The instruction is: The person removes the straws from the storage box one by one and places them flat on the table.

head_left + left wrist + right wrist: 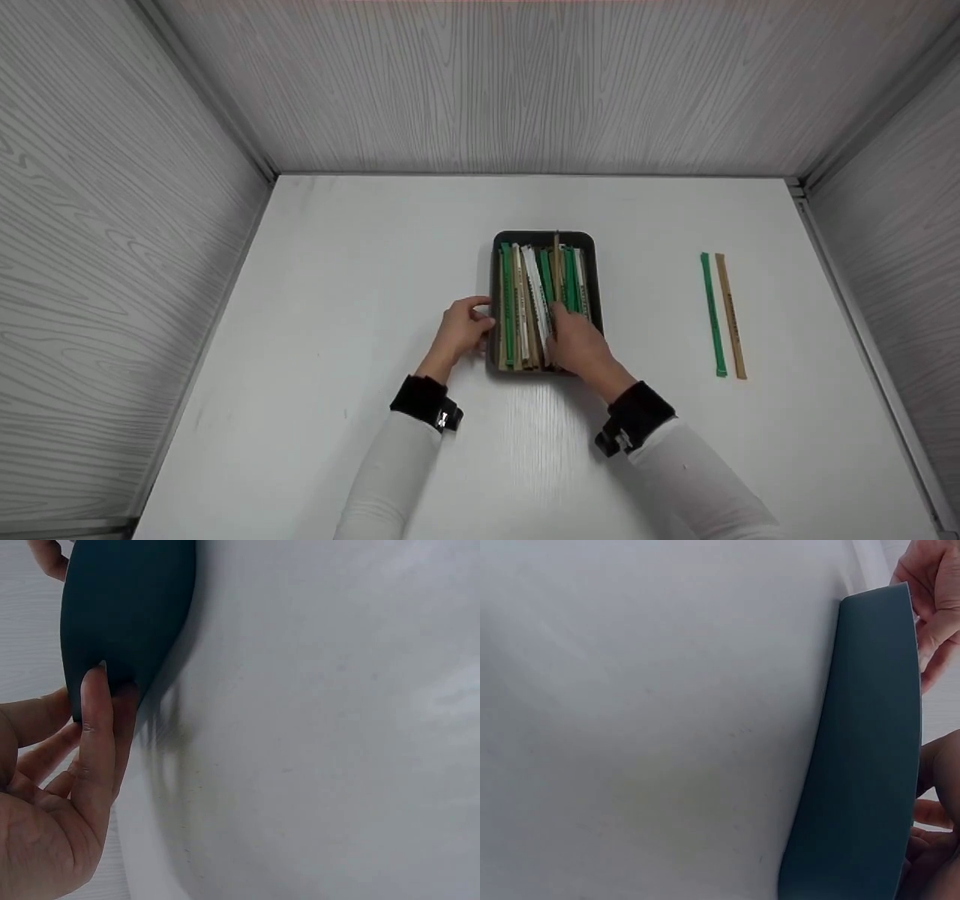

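Note:
A dark tray (598,304) stands upright on the table, filled with long, thin, printed paper sticks in green, brown and white. My left hand (463,328) grips the tray's left side, its thumb at the rim and fingers against the outer wall (131,607). Over the tray's right half, my right hand (579,343) pinches a brown stick (557,262), whose far end overlaps the back rim. A white stick (534,279) lies just left of those fingers. In the right wrist view, the tray's wall (859,742) hides most of the right hand's fingers.
A green stick (713,315) and a brown stick (730,315) lie side by side on the white table (360,247), right of the tray. Grey wood-grain panels (480,90) wall the table at the back and both sides.

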{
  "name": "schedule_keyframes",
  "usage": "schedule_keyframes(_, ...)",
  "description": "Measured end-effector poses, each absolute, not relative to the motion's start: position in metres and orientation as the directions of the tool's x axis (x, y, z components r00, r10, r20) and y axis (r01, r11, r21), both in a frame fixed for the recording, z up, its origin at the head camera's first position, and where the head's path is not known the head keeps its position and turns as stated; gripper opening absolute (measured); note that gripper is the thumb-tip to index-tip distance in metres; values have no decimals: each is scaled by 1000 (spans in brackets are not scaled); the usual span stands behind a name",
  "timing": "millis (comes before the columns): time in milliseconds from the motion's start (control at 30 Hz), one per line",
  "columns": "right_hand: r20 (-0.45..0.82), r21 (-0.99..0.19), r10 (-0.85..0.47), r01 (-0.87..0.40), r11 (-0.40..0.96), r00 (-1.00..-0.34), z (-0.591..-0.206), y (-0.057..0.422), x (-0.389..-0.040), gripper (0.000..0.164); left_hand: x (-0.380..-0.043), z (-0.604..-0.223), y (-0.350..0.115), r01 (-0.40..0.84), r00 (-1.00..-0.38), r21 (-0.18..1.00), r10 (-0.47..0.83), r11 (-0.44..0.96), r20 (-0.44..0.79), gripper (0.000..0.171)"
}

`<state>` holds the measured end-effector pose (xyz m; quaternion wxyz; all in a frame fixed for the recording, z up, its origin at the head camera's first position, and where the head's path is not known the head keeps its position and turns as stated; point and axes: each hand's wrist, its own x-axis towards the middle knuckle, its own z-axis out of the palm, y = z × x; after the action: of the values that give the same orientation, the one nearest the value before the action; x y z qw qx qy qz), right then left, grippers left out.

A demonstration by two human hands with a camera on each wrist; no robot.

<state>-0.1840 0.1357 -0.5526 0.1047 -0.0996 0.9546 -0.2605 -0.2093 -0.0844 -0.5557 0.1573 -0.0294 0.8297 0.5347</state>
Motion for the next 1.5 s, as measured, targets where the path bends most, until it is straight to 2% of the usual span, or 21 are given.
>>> schedule_keyframes(233, -134, -603, -250, -121, 788, -959, -549, 140, -180, 62, -210, -557, -84, -215, -950, 862, 107, 459, -294, 43)
schedule_keyframes(600, 67, -752, -213, -190, 631, -975, -535, 169, -175, 61, -210, -558, -84, -222, -949, 871, 107, 438, -295, 43)
schedule_keyframes(733, 53, -817, -146, -127, 562, -988, -527, 188, -174, 63, -210, -558, -85, -228, -948, 872, 106, 433, -300, 43)
schedule_keyframes(933, -41, -879, -20, 27, 477, -999, -526, 226, -172, 42, -210, -558, -85, -232, -947, 877, 108, 421, -302, 43)
schedule_keyframes(1167, -116, -867, 94, 148, 476, -989, -538, 277, -166, 40, -210, -559, -86, -222, -950, 873, 105, 435, -294, 42)
schedule_keyframes(1367, -157, -786, 223, 259, 562, -962, -548, 313, -156, 41, -210, -558, -87, -216, -952, 874, 105, 435, -288, 42)
schedule_keyframes(1500, -144, -719, 267, 286, 633, -953, -552, 325, -152, 40, -209, -558, -89, -227, -949, 876, 107, 425, -298, 42)
